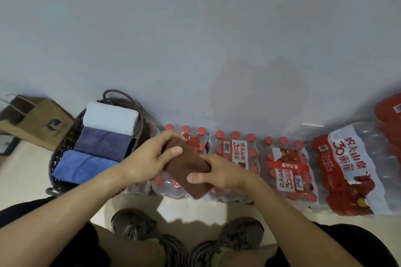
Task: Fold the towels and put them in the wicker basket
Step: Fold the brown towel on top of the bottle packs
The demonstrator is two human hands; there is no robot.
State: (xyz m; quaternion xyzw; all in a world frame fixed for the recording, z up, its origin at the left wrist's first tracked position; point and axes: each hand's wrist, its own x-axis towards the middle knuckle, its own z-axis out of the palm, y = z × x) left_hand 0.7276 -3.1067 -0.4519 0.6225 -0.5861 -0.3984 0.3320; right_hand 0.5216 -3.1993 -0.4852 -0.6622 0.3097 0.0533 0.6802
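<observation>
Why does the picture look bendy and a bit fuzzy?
Head view: the wide lens curves the line where floor meets wall, so the water packs seem to bend upward at the right; the paper bag at the left edge is smeared; a soft shadow falls on the wall above the brown towel.

Counted: four towels in all, three folded in one wicker basket (138, 123), one brown towel (186, 169) held; two hands; one paper bag (39, 121); two shoes.
</observation>
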